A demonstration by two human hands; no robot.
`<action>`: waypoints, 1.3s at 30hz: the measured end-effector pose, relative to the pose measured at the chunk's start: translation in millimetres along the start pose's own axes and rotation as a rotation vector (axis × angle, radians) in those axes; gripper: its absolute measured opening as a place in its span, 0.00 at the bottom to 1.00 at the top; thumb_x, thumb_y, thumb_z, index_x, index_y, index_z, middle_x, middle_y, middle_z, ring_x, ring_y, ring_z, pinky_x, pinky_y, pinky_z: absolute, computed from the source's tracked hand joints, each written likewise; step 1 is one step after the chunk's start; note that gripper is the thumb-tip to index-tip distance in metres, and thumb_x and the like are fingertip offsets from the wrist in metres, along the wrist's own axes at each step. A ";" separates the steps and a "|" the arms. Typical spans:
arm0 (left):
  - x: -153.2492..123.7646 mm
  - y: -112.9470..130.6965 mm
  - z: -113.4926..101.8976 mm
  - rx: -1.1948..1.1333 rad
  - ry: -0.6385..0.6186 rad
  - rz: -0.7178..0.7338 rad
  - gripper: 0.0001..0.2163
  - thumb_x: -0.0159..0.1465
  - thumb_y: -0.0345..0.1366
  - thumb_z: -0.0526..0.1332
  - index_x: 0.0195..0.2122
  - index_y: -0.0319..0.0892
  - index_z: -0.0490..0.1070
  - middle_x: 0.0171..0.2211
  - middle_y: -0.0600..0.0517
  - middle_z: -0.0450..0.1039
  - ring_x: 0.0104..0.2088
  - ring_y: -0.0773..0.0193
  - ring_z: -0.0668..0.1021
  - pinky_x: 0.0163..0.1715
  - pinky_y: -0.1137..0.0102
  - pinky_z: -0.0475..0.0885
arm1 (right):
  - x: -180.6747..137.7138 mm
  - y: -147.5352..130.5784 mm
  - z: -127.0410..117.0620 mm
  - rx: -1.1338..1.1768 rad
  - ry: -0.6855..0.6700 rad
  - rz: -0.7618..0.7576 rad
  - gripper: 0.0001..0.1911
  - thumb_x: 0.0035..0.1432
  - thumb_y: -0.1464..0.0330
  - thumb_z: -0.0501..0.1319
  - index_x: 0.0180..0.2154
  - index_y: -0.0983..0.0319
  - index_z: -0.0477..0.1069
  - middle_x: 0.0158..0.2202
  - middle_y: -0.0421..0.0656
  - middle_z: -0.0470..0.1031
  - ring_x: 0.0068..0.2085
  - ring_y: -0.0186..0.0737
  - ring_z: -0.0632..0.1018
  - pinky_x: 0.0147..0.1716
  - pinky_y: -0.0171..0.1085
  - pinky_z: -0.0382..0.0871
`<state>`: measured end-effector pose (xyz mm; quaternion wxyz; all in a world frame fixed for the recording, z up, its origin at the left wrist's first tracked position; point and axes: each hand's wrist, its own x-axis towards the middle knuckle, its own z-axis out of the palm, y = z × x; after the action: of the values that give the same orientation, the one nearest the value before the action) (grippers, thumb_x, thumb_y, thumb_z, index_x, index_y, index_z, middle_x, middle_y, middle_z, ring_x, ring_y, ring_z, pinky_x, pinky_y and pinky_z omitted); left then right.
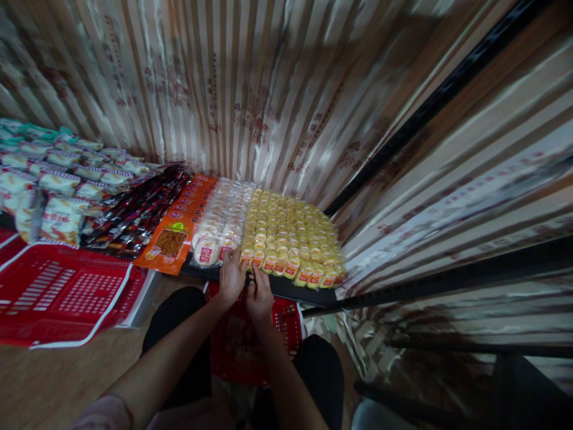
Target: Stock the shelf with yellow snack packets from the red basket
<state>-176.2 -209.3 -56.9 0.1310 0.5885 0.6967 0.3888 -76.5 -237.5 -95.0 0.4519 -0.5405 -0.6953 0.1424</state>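
Rows of small yellow packaged cakes (pixel 286 230) stand on a dark shelf edge. My left hand (pixel 230 279) is at their front left corner, fingers bent and thumb against the first yellow pack. Beside it, my right hand (pixel 259 295) has its fingers curled up at the lower front of the same row. Both hands appear to pinch the front yellow packs; the exact contact is small and dim. Just left of them lie two rows of round white packaged cakes (pixel 206 251), partly behind my left fingers.
An orange snack bag (pixel 172 239), dark shiny packets (pixel 134 218) and white snack packs (pixel 62 218) continue leftward. Red baskets (pixel 58 292) sit low at the left, and another red basket (pixel 286 322) is between my knees. Striped sheeting (pixel 250 89) and black metal bars (pixel 430 101) border the shelf.
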 end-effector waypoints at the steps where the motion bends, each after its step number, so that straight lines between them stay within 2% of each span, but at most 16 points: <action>1: -0.2 0.3 -0.2 0.004 -0.001 -0.005 0.16 0.61 0.33 0.55 0.50 0.38 0.64 0.44 0.41 0.65 0.42 0.55 0.74 0.37 0.64 0.72 | 0.2 -0.4 0.1 0.010 0.003 -0.001 0.25 0.57 0.74 0.46 0.56 0.62 0.61 0.44 0.48 0.70 0.40 0.35 0.75 0.42 0.37 0.71; 7: -3.6 -7.0 4.3 -0.110 0.096 0.034 0.15 0.61 0.35 0.55 0.48 0.38 0.62 0.40 0.44 0.66 0.40 0.56 0.73 0.39 0.62 0.71 | -5.9 -3.0 -9.4 0.067 0.020 -0.037 0.22 0.60 0.71 0.44 0.54 0.63 0.62 0.44 0.50 0.70 0.42 0.37 0.74 0.44 0.40 0.70; 11: -6.4 -14.5 8.5 -0.147 0.108 0.037 0.12 0.60 0.37 0.55 0.43 0.38 0.62 0.34 0.48 0.66 0.33 0.60 0.73 0.34 0.64 0.71 | -8.2 -1.9 -35.8 -0.154 0.280 0.030 0.21 0.62 0.67 0.47 0.56 0.64 0.60 0.50 0.54 0.67 0.53 0.44 0.67 0.51 0.49 0.62; 13: -6.9 -17.6 10.5 -0.159 0.094 0.055 0.10 0.61 0.38 0.54 0.41 0.39 0.63 0.32 0.50 0.66 0.33 0.61 0.73 0.35 0.65 0.71 | -3.3 4.0 -51.6 -0.287 0.405 0.110 0.25 0.62 0.63 0.49 0.59 0.66 0.54 0.56 0.57 0.60 0.59 0.49 0.59 0.55 0.54 0.55; 15: -6.7 -20.6 12.4 -0.176 0.088 0.072 0.10 0.61 0.39 0.54 0.40 0.40 0.63 0.31 0.50 0.66 0.33 0.61 0.73 0.35 0.65 0.71 | 5.4 14.1 -64.1 -0.392 0.455 0.185 0.33 0.60 0.58 0.50 0.61 0.69 0.48 0.61 0.61 0.51 0.62 0.54 0.52 0.55 0.58 0.50; 18: -5.7 -25.0 15.1 -0.184 0.096 0.086 0.10 0.60 0.39 0.54 0.40 0.41 0.63 0.30 0.51 0.66 0.31 0.62 0.72 0.34 0.67 0.70 | 21.2 32.6 -71.2 -0.489 0.433 0.262 0.44 0.55 0.49 0.52 0.62 0.71 0.42 0.63 0.64 0.41 0.63 0.60 0.45 0.54 0.64 0.47; 21: -4.5 -28.4 17.3 -0.190 0.099 0.114 0.10 0.60 0.39 0.54 0.40 0.41 0.63 0.29 0.52 0.66 0.28 0.64 0.72 0.31 0.68 0.70 | 35.3 47.2 -65.3 -0.533 0.405 0.296 0.49 0.52 0.45 0.52 0.62 0.73 0.42 0.63 0.67 0.38 0.64 0.63 0.40 0.52 0.65 0.46; 27: -3.0 -30.1 19.8 -0.180 0.103 0.130 0.11 0.60 0.42 0.54 0.39 0.41 0.64 0.28 0.52 0.65 0.28 0.64 0.71 0.30 0.69 0.69 | 47.2 55.6 -51.5 -0.564 0.386 0.307 0.46 0.53 0.46 0.50 0.62 0.72 0.46 0.64 0.67 0.35 0.63 0.64 0.38 0.52 0.67 0.45; 35: -4.9 -29.1 19.6 -0.147 0.117 0.158 0.09 0.60 0.38 0.53 0.40 0.41 0.64 0.30 0.50 0.67 0.32 0.61 0.73 0.35 0.67 0.69 | 48.3 50.7 -55.1 -0.536 0.375 0.311 0.43 0.54 0.47 0.51 0.61 0.70 0.49 0.63 0.66 0.39 0.63 0.64 0.40 0.51 0.68 0.44; 39: -6.9 -28.0 18.8 -0.105 0.138 0.165 0.10 0.60 0.37 0.53 0.41 0.41 0.64 0.28 0.51 0.65 0.30 0.61 0.72 0.33 0.67 0.69 | 46.1 52.9 -56.4 -0.530 0.374 0.315 0.44 0.53 0.46 0.52 0.61 0.70 0.49 0.63 0.65 0.39 0.63 0.64 0.40 0.52 0.67 0.46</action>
<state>-182.4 -208.5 -90.8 0.0807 0.6081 0.6318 0.4738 0.2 -193.4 -78.3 0.3880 -0.7561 -0.5215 -0.0763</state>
